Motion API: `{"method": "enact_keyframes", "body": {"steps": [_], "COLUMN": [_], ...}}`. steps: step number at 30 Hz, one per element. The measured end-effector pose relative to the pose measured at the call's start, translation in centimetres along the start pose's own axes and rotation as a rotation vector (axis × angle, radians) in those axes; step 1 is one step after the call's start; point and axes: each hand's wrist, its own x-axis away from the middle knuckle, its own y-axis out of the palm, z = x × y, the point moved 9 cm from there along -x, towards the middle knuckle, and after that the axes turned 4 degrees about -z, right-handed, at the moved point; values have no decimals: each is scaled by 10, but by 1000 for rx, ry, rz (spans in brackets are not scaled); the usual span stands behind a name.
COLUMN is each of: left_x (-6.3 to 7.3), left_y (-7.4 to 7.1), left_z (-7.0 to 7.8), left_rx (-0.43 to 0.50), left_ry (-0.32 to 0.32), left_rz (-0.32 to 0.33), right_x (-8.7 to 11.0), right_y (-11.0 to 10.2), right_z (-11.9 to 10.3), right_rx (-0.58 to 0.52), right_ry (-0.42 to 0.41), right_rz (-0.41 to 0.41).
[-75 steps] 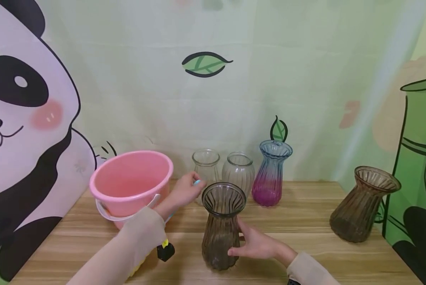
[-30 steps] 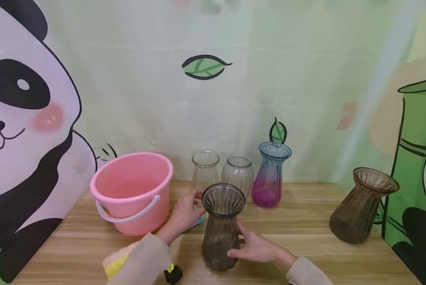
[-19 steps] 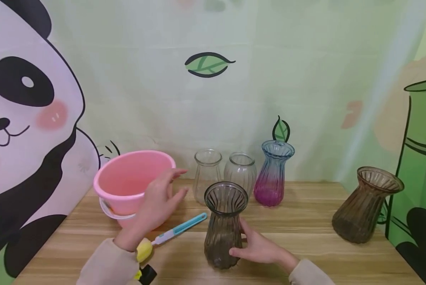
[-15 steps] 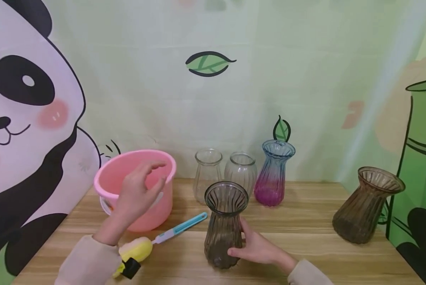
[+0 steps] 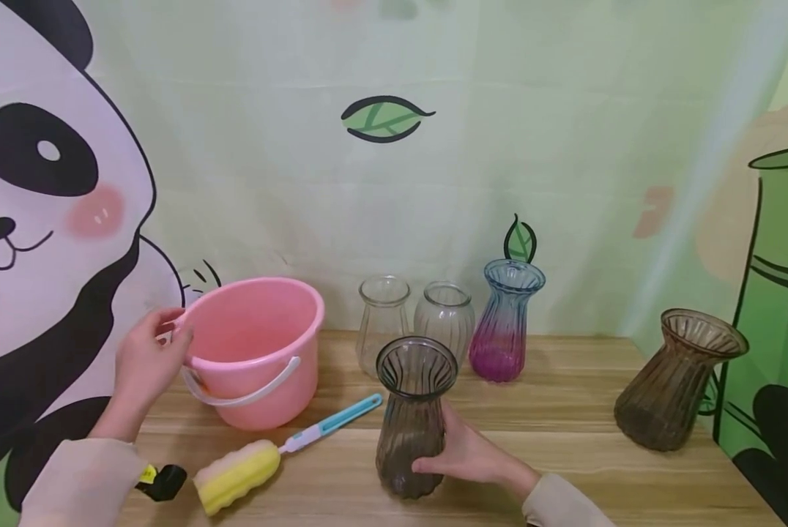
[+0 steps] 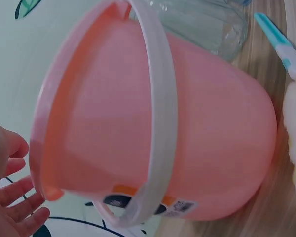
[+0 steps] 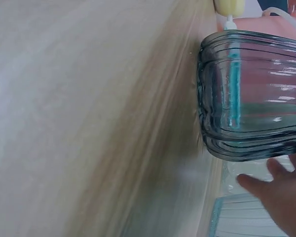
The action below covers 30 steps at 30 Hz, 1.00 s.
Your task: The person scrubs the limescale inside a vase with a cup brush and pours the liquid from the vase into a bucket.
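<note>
In the head view a grey-brown ribbed glass vase (image 5: 410, 439) stands upright on the wooden table. My right hand (image 5: 469, 450) holds its lower right side, thumb across the front and other fingers behind the glass. My left hand (image 5: 146, 355) is at the left rim of a pink bucket (image 5: 269, 395) with a white handle (image 5: 252, 399). In the left wrist view the left fingers (image 6: 24, 217) look spread and relaxed beside the rim. A sponge brush (image 5: 236, 476), yellow and pale with a blue-and-white handle, lies between bucket and vase.
Behind the held vase stand two clear glass vases (image 5: 382, 329) (image 5: 443, 322) and a blue-to-magenta vase (image 5: 499, 329). A brown vase (image 5: 677, 380) stands far right. A panda-print cloth (image 5: 394, 212) hangs along the table's back edge.
My left hand has let go of the sponge brush, which now lies on the table, and has moved left to the bucket's rim. My right hand stays on the grey-brown vase.
</note>
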Motion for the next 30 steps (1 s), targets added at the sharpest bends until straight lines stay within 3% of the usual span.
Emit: {"method": "enact_keyframes", "body": {"steps": [4,10,15,20,24,30], "left_x": [-1,-1,-2,-2,-1,-1], "left_y": [-1,2,7,13,18,19], "left_z": [-18,-31,-37,-44,-49,-53], "left_rx": [3,20,135,288,391,426], "left_ry": [-71,-154,-219,-305,-365,-404], "left_rz": [-45,-160,-234,-268,-275,-260], "right_x": [-2,-4,-7,-19,-26,-36], "right_y": [2,3,3,-1,-9,-26], "right_z": [-1,-1,-4,-14,-22,-47], "right_rx": [1,-14,-6,19,142,408], "right_ry": [2,4,41,6,-20,-72], "right_rz": [15,37,37,82,181,375]}}
